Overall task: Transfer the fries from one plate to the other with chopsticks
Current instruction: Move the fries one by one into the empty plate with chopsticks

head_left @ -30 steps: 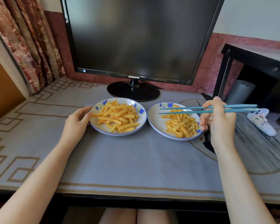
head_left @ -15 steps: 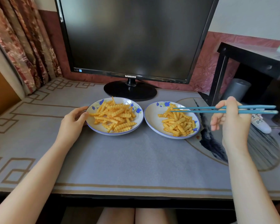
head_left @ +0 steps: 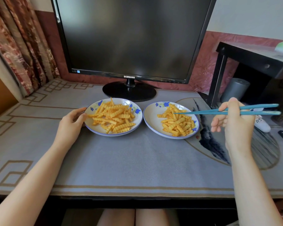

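At the near edge, bare knees (head_left: pixel 134 216) are seen beneath a table (head_left: pixel 137 203) covered by a grey mat (head_left: pixel 137 160) with a tan border pattern. Two bare forearms are stretched forward over the mat.

The left hand (head_left: pixel 70 123) is set against the left plate (head_left: pixel 96 130). Its rim is gripped, with the thumb on the edge and the fingers curled beside it. The right hand (head_left: pixel 234 123) is raised to the right of the right plate (head_left: pixel 151 118). Blue chopsticks (head_left: pixel 201 112) are pinched near their middle between the thumb and the upper fingers, and the lower fingers are loosely curled. The chopsticks are held almost level, pointing left. Their tips are drawn close together over the right plate's far side, above the fries there; whether a fry is touched cannot be told.

The two plates, white with blue flowers, are placed side by side, almost touching. A larger heap of crinkle fries (head_left: pixel 113 116) is piled on the left plate, and a smaller heap (head_left: pixel 176 123) lies on the right one.

Behind the plates a dark monitor (head_left: pixel 131 38) is stood on a round base. A patterned curtain (head_left: pixel 18 46) is hung at far left, and a black side table (head_left: pixel 255 57) is seen at far right.
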The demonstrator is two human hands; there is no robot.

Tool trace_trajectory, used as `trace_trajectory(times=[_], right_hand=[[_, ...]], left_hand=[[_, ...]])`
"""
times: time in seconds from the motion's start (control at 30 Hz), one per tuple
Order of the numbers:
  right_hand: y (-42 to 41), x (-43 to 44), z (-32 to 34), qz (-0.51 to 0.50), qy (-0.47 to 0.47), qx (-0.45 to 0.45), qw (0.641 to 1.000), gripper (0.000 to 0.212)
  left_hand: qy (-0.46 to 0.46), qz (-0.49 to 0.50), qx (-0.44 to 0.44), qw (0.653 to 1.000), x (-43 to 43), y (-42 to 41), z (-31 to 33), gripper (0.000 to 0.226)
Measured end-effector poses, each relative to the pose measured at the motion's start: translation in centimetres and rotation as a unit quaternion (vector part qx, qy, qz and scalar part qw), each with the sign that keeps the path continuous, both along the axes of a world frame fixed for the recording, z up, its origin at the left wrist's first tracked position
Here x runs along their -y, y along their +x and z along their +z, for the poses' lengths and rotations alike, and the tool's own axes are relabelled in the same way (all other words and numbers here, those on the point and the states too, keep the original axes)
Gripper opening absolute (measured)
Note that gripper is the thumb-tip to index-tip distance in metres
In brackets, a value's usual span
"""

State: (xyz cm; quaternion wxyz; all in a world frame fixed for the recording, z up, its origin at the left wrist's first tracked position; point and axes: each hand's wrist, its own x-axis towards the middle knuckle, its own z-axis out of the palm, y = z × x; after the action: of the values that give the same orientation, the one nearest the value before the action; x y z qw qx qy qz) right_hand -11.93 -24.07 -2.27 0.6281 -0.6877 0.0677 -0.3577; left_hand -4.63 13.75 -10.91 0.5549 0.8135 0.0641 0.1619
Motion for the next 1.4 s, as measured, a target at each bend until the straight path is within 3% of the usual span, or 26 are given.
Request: trace_trajectory(times=[0.63,0.9,1.4], right_hand=[[0.7,-1.9,-1.0,-0.024,0.089,-0.001,0.996,0.036],[1.6,-2.1,-1.6,0.024,0.034,-0.047,0.998,0.035],[1.4,-3.5,-1.2,-0.004,0.081,0.0,0.997,0.039]], left_hand=[[0.006,0.002,0.003,1.0,0.0,0.0,0.1,0.028],[-0.001,0.0,0.007,1.0,0.1,-0.1,0.2,0.028],[-0.005,-0.002,0.005,1.0,0.0,0.1,0.0,0.028]])
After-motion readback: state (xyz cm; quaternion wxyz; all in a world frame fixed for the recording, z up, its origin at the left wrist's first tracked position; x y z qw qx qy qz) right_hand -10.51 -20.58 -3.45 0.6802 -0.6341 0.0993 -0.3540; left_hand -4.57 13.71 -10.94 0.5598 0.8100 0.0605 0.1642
